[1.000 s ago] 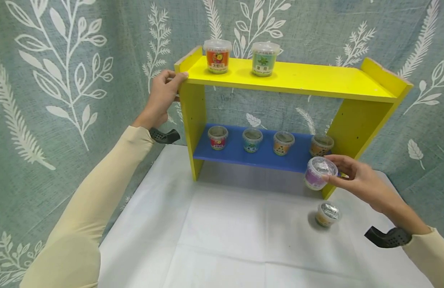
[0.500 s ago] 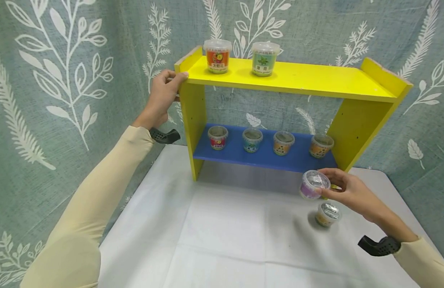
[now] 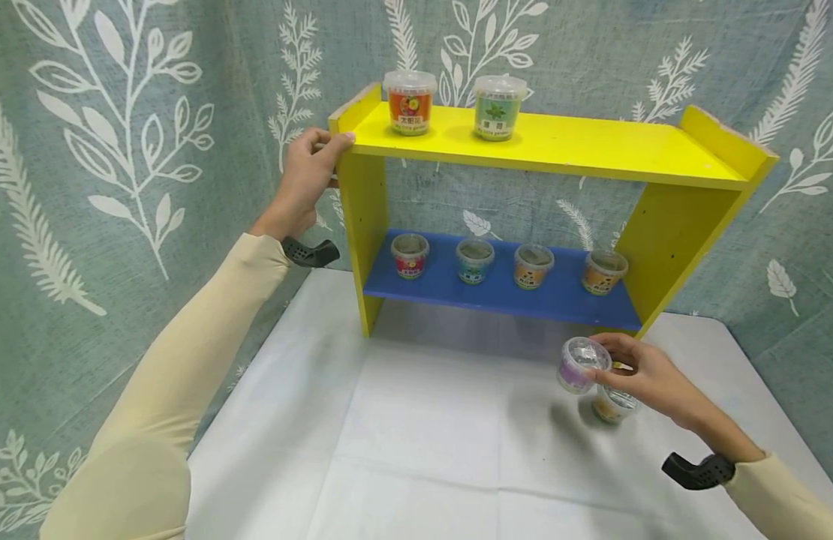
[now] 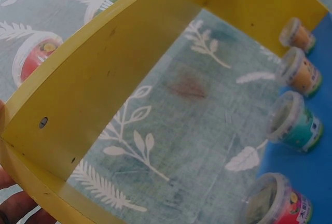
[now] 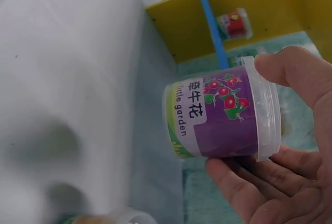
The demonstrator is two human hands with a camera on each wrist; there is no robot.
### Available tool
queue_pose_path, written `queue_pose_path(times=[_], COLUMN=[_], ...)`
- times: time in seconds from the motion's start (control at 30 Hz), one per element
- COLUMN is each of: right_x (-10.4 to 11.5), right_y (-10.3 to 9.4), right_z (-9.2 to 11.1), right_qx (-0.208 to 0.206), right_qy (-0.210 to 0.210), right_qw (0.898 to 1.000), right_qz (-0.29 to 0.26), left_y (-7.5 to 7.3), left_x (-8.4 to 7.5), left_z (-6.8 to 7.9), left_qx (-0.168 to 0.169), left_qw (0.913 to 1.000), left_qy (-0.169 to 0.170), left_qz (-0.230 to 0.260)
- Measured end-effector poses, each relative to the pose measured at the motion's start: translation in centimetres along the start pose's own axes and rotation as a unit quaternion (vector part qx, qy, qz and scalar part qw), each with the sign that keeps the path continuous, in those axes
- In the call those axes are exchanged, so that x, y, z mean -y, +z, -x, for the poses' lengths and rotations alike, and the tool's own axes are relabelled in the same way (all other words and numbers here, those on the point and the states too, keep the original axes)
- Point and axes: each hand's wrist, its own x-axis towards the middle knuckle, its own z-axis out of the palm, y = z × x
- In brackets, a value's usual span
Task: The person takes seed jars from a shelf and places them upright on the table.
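Observation:
My right hand [image 3: 653, 379] pinches a lidded plastic tub [image 3: 576, 375] with a purple flower label, thumb on one side of the rim and fingers on the other. It hangs above the white table, just in front of the shelf's right side. In the right wrist view the purple label [image 5: 223, 112] faces the camera. My left hand [image 3: 307, 176] grips the upper left corner of a yellow wooden shelf [image 3: 578, 146]; some of its fingers are hidden behind the side panel. Close below my right hand, a tub with an orange-yellow label [image 3: 612, 409] stands on the table, partly covered.
On the yellow top board stand an orange-labelled tub [image 3: 410, 105] and a green-labelled tub [image 3: 497, 109]. The blue lower board [image 3: 450, 294] bears several tubs in a row, among them a red one [image 3: 410, 259] and a teal one [image 3: 473, 262]. Leaf-patterned cloth [image 3: 207, 97] hangs behind.
My right hand has lowered the purple-labelled tub from the blue board's front edge, down and slightly left, to over the table. My left hand keeps its grip on the shelf.

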Motion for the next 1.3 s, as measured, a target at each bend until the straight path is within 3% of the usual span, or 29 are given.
queue_pose_path(times=[0.23,0.63,0.93,1.3], right_x=[-1.0,-2.5,-3.0,-3.7], right_y=[0.9,1.8,2.4,2.8], right_z=[0.0,-0.1,-0.4,-0.8], right_qx=[-0.005,-0.005,-0.013,-0.02], right_qy=[0.014,0.001,-0.056,-0.083], right_qw=[1.0,1.0,0.995,0.989], right_qz=[0.002,0.021,0.085,0.121], left_y=[0.0,0.1,0.1,0.1], left_x=[0.0,-0.2,-0.2,-0.2], left_z=[0.0,0.1,0.1,0.1], left_qx=[0.0,-0.001,-0.004,-0.004], left_qw=[1.0,1.0,1.0,1.0], left_qy=[0.001,0.0,0.002,0.003], left_qz=[-0.003,-0.006,-0.003,-0.002])
